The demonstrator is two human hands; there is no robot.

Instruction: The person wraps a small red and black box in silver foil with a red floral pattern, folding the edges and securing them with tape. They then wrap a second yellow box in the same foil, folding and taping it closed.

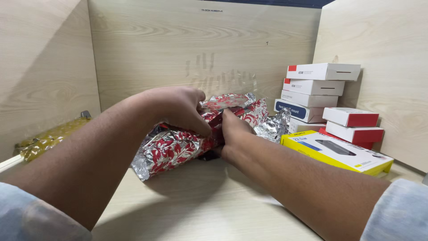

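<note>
- Nearest, at the bottom corners of the frame, two grey sleeves; bare forearms run from them up toward the middle, crossing a pale wooden desk [209, 201].
- The parcel [178, 147], a long thing in red-and-silver floral foil wrap, lies at frame centre. Its long axis runs from lower left to upper right, so one loose foil end points to the lower left and the other crumples off to the right.
- Both hands meet on the parcel's middle; neither has to reach. The left hand [178, 109] comes in from the left and lies over the top.
- Left hand: curled, palm down, fingers bent over the wrap with the tips pressing or pinching foil at the front edge. It is closed on the parcel, not spread.
- The right hand [234, 134] comes from the lower right and sits just right of the left one, almost touching it. Its fingers are tucked into the foil, so how far they close I cannot tell; it seems to grip the wrap at the seam.
- A dark strip shows between the hands, perhaps what is inside.
- Right of the parcel: a flat yellow box [339, 154], near but apart from it.
- Farther right, against the wall: stacked white and red boxes [318, 89].
- Far left edge: a crumpled gold wrap [47, 139].
</note>
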